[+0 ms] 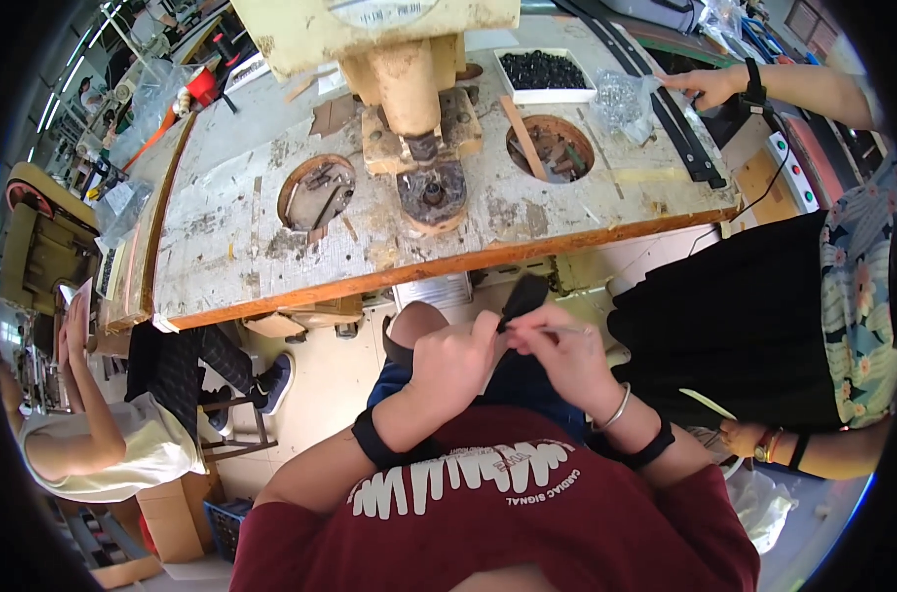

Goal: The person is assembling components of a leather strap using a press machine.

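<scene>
Above my lap, just in front of the table edge, my left hand (455, 360) is closed with thumb and fingers pinching a flat black strap piece (525, 296). Its wide dark end sticks up between the two hands. My right hand (572, 360) meets it from the other side, fingertips pressed together at the lower part of the black piece. A thin pale stick (567, 328) lies along the right fingers. The fingers hide where the stick and strap meet.
A press machine (409, 89) stands on the worn table (350, 261) between two round scrap holes. Behind are a white tray (544, 77) of small black parts, a clear bag (623, 104) and long black straps (680, 138). Co-workers sit at left and stand at right, one reaching over the table.
</scene>
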Demonstrator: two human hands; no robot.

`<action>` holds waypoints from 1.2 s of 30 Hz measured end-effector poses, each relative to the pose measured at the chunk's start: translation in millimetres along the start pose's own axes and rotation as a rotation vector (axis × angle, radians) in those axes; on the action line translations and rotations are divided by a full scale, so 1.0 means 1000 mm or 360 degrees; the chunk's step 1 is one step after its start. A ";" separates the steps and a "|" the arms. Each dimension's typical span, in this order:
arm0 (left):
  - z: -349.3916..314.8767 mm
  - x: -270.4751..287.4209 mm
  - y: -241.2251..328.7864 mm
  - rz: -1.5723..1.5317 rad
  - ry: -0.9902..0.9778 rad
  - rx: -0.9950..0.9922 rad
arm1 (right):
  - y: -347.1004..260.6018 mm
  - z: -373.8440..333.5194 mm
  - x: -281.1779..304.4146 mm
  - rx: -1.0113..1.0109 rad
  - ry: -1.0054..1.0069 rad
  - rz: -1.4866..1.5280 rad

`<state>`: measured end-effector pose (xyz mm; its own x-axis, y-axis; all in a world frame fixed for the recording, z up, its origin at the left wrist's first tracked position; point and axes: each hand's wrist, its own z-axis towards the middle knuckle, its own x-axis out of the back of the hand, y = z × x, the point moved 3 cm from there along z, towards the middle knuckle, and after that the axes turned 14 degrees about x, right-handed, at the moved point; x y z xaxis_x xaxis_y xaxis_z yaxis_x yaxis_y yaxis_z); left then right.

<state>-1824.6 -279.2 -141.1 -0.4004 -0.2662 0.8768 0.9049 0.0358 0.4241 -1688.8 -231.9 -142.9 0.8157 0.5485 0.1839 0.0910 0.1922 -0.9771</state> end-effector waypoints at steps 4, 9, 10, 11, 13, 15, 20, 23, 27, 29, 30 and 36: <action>0.009 -0.006 -0.018 -0.0410 -0.0217 0.0297 | -0.027 -0.009 -0.017 0.1165 -0.0187 -0.1162; -0.004 -0.034 -0.024 0.0269 -0.0309 0.0098 | -0.024 -0.005 -0.007 0.0805 -0.0338 -0.0839; -0.006 -0.040 -0.034 0.0342 -0.0406 0.0184 | -0.029 -0.003 0.001 0.0588 -0.0038 -0.0436; -0.008 -0.038 -0.041 0.0040 -0.0433 0.0175 | -0.047 0.001 0.012 0.0371 0.0281 0.0168; -0.004 -0.036 -0.047 -0.0853 -0.1135 0.0851 | -0.058 0.007 0.046 0.0533 0.0687 -0.0019; -0.001 -0.028 -0.047 -0.1383 -0.1321 0.0923 | -0.050 0.011 0.057 0.0473 0.0666 -0.0197; 0.005 -0.013 -0.047 -0.1620 -0.1508 0.1085 | -0.026 -0.013 0.015 0.0419 0.0121 -0.0457; 0.003 -0.013 -0.043 -0.1741 -0.1474 0.1101 | -0.018 -0.021 0.001 0.0758 0.0133 -0.0581; 0.000 -0.005 -0.050 -0.1646 -0.1387 0.1031 | -0.040 0.004 0.024 0.1115 0.0307 -0.1043; 0.001 -0.001 -0.052 -0.1630 -0.1399 0.0981 | -0.052 0.038 0.044 0.1331 0.0407 -0.1304; 0.002 0.005 -0.052 -0.1660 -0.1403 0.0926 | -0.051 0.059 0.054 0.1419 0.0384 -0.1390; 0.020 0.029 -0.036 -0.1661 -0.1469 0.0760 | 0.009 0.152 0.097 0.1371 0.0123 -0.1915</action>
<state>-1872.2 -268.9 -126.1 -0.9413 0.3178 -0.1136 0.0956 0.5739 0.8133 -1696.0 -53.1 -117.2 0.5280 -0.3249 0.7846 0.3821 0.9160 0.1222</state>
